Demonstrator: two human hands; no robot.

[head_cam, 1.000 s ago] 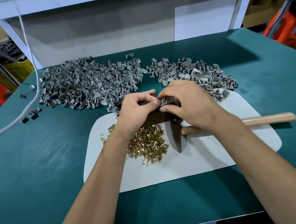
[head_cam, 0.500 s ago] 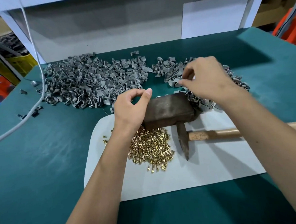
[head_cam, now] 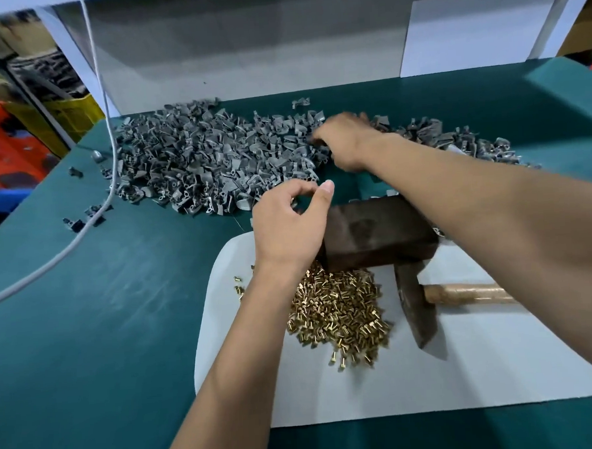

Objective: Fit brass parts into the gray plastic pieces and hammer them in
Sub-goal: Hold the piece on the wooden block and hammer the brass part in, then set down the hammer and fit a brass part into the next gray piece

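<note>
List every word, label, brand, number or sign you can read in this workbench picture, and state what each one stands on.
None: no readable text shows anywhere.
Hammer: dark head and wooden handle, no visible marking.
Metal block: plain dark faces, no stamp visible.
White mat: blank.
White panel at the back: blank.
Crates at far left: blurred, nothing legible.
Gray plastic pieces and brass parts: too small to show any marking.

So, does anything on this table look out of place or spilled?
Only small things: a few gray plastic pieces lie apart from the main pile, near the white cable, and several brass parts have strayed from their heap. Nothing looks damaged.
</note>
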